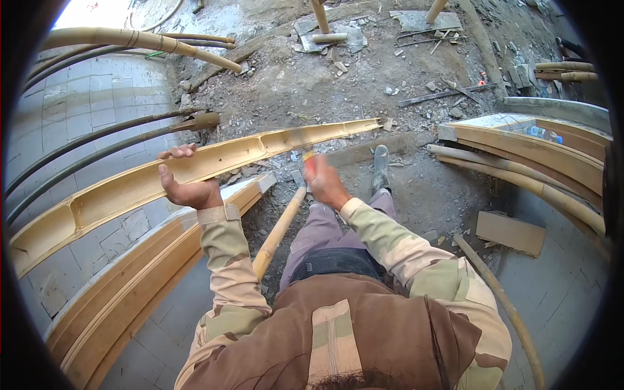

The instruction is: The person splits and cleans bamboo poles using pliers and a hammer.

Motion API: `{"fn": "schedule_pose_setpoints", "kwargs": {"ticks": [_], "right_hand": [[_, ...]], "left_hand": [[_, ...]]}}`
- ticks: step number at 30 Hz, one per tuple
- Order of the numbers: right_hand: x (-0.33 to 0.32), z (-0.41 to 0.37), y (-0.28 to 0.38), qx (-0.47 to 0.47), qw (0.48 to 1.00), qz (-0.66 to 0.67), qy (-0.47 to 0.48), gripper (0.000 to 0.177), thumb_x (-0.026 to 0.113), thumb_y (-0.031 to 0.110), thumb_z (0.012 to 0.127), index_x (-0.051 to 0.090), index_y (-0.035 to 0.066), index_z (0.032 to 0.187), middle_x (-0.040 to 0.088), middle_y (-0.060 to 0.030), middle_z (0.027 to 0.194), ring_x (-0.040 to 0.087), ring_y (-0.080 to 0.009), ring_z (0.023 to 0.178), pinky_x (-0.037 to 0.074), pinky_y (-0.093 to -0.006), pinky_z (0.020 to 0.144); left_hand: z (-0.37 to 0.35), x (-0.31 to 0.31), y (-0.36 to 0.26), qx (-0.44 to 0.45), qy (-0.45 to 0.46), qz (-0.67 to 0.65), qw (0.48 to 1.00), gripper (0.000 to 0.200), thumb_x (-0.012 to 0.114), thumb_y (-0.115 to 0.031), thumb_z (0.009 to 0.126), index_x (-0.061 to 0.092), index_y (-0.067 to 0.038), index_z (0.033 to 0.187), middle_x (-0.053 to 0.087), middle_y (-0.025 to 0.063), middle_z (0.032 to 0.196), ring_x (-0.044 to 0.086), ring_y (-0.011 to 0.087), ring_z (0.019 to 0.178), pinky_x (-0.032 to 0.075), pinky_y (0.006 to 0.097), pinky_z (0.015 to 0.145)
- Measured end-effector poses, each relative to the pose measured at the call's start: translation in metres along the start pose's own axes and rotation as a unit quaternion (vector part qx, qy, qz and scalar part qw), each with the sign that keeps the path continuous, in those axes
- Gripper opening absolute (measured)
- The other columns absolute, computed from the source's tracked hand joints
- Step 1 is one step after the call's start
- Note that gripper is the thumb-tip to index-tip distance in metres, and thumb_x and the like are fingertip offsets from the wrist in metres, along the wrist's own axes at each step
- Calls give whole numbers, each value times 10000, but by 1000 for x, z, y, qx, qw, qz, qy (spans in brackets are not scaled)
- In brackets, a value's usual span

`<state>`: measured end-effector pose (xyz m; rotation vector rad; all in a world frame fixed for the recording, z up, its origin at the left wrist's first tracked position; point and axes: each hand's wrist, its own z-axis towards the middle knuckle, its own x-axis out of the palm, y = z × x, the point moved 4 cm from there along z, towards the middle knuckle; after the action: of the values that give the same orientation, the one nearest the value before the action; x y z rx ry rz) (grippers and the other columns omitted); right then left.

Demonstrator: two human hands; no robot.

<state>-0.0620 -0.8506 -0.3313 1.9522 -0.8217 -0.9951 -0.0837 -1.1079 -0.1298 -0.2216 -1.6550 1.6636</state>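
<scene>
Setting: outdoor ground (pixel 279 91) of bare earth, strewn with stones and rubble; pale block wall (pixel 97 97) at the left.

Item: split bamboo length (pixel 224 161), hollow face up, cross-partitions visible inside; runs from the near left to the far centre, in front of the wearer.

Left hand (pixel 192 190): closed around the split bamboo length, fingertips over its far edge, thumb at the near side.

Right hand (pixel 328 182): closed on the handle of a tool (pixel 309 156), red with a yellow part; head blurred, lying across the view of the bamboo. Contact between the two: cannot be told.

Near left: stepped wooden moulding (pixel 146 283), long and brown, below the bamboo.

Near centre: round pole (pixel 281 233), slanting beside the wearer's leg; one grey boot (pixel 381 170) on the earth.

Left, beyond the bamboo: dark rods (pixel 97 140); thick bamboo pole (pixel 140 40) farther off.

Right: second wooden moulding (pixel 520 155), a clear plastic bottle (pixel 545 134) beside it; bamboo poles (pixel 520 177) below; brown block (pixel 510 233) nearer; slim pole (pixel 500 299) nearest.

Far centre: flat bar (pixel 442 95) lying among rubble.
</scene>
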Motion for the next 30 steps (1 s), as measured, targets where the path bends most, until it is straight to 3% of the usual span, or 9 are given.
{"fn": "schedule_pose_setpoints", "kwargs": {"ticks": [3, 8, 11, 13, 14, 21, 25, 28, 30], "right_hand": [[12, 5, -2, 10, 998, 56, 3, 354, 588, 301, 973, 484, 6, 1138, 662, -341, 936, 664, -508, 890, 482, -610, 761], [-107, 23, 58, -48, 940, 127, -313, 347, 599, 319, 989, 452, 20, 1086, 595, -190, 747, 630, -374, 675, 499, -485, 639], [-96, 17, 49, -67, 910, 197, -360, 318, 578, 294, 1001, 425, 38, 1110, 547, -156, 714, 593, -308, 633, 494, -464, 619], [-46, 5, 40, -123, 973, 36, -191, 341, 566, 255, 980, 420, 11, 1167, 636, -250, 775, 653, -457, 697, 490, -538, 627], [-3, 6, 7, -52, 998, -35, 31, 377, 582, 241, 957, 423, -3, 1198, 655, -317, 826, 657, -514, 760, 484, -589, 652], [-94, 8, 85, -89, 964, 114, -222, 358, 605, 299, 973, 456, 9, 1118, 626, -239, 780, 658, -441, 705, 497, -511, 630], [-58, -6, 32, -39, 888, 260, -376, 345, 604, 303, 975, 457, 14, 1092, 611, -219, 774, 646, -422, 676, 495, -501, 633], [8, -26, 9, -51, 953, 113, -275, 349, 605, 308, 978, 459, 9, 1083, 596, -224, 781, 625, -431, 687, 484, -499, 647], [33, -24, -5, -25, 993, 103, -48, 339, 605, 301, 979, 463, 3, 1053, 554, -221, 776, 572, -420, 659, 455, -513, 637]], "left_hand": [[3, 3, -1, 3, -6, 13, 1000, 335, 537, -358, 922, 527, -82, 1112, 549, 72, 854, 574, 211, 844, 497, 436, 893], [2, 4, 2, -6, -1, -8, 1000, 303, 528, -343, 935, 525, -81, 1088, 528, 68, 877, 540, 211, 864, 443, 423, 893], [0, -1, 0, -7, -9, -11, 1000, 305, 528, -351, 935, 528, -86, 1084, 535, 69, 878, 542, 211, 862, 445, 422, 888], [2, -4, 2, -3, 5, -6, 1000, 341, 546, -359, 924, 529, -80, 1118, 549, 76, 874, 565, 216, 856, 493, 441, 889], [1, -5, 3, 0, 8, -10, 1000, 341, 546, -359, 924, 529, -80, 1118, 549, 76, 874, 565, 216, 856, 493, 441, 889], [3, -4, 6, -6, 2, -21, 1000, 340, 544, -362, 931, 529, -75, 1113, 554, 80, 861, 567, 216, 844, 498, 441, 896], [-1, -2, -1, 1, 8, 0, 1000, 327, 540, -359, 936, 533, -79, 1104, 554, 76, 857, 568, 211, 845, 502, 440, 887], [-2, 3, -1, 0, 14, -1, 1000, 294, 525, -346, 939, 522, -88, 1079, 524, 70, 870, 535, 211, 862, 451, 426, 895], [0, -3, 0, 8, 21, 8, 1000, 332, 531, -371, 937, 534, -83, 1101, 554, 74, 864, 566, 211, 842, 502, 442, 881]]}}
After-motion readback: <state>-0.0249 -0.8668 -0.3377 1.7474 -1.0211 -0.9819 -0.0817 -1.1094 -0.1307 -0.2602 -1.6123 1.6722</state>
